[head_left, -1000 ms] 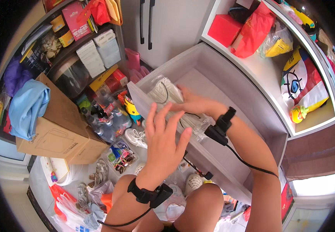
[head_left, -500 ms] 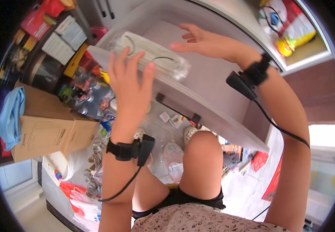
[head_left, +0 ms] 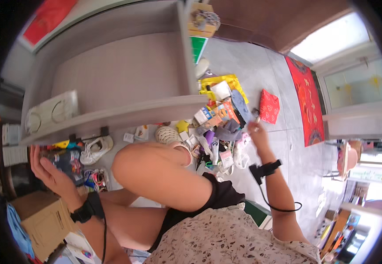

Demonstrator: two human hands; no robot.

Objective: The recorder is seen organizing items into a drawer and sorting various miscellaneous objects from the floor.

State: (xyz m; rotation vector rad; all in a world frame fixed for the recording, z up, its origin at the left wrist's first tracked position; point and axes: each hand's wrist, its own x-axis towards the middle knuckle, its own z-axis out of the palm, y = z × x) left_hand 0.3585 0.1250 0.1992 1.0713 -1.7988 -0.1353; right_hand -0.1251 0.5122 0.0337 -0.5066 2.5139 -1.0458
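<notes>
A grey wood-look drawer (head_left: pixel 125 66) is pulled out on the left. In its near left corner rests a clear plastic package (head_left: pixel 52 113) with pale contents and dark curved cords. My left hand (head_left: pixel 52 171), fingers stretched out and holding nothing, is just below the drawer's front left corner; whether it touches the front cannot be told. Off to the right, my right hand (head_left: pixel 259 134) reaches over the edge of a floor pile, beside a grey-blue cloth item (head_left: pixel 240 105). Its fingers are drawn together around something small and whitish, too unclear to name.
The pile holds a yellow bag (head_left: pixel 232 83), an orange box (head_left: pixel 223 113) and several small packages. A red heart-patterned bag (head_left: pixel 269 107) lies beyond my right hand. Shoes (head_left: pixel 96 148) lie below the drawer, and a cardboard box (head_left: pixel 43 220) stands at left. A red mat (head_left: pixel 305 105) lies farther right.
My view has turned to the right. My right hand has moved from above the drawer to the floor pile. My left hand is now away from the package, below the drawer front.
</notes>
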